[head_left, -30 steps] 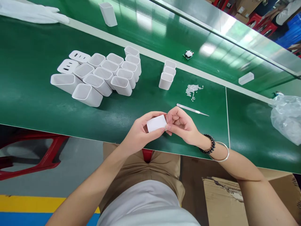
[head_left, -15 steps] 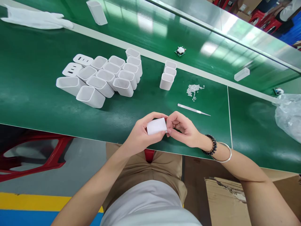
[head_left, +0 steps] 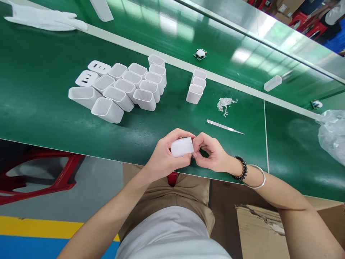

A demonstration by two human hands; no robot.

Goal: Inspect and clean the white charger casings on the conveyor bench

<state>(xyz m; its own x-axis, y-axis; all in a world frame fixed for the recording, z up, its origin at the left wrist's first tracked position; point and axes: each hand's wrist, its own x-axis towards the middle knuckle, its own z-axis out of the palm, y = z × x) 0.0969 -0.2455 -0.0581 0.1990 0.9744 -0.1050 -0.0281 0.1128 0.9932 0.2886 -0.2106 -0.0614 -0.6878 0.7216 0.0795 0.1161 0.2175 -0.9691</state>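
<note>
My left hand (head_left: 164, 153) is wrapped around a white charger housing (head_left: 182, 147), its smooth long side facing up near the table's front edge. Against the housing's right end, my right hand (head_left: 208, 151) has its thumb and fingertips pinched together; whatever lies between them is hidden. Beyond the right hand lie metal tweezers (head_left: 225, 126) and a small heap of tiny clear pieces (head_left: 225, 103).
Several open white housings (head_left: 124, 86) stand grouped on the left, along with two port-faced chargers (head_left: 86, 78). Three more housings (head_left: 194, 94) form a row at centre. A circuit board (head_left: 200, 54), glove (head_left: 43, 19) and plastic bag (head_left: 332, 133) lie farther out.
The view has shifted slightly. Both hands stay at the housing, which is turned a little, and the right fingers are curled closer together at its end.
</note>
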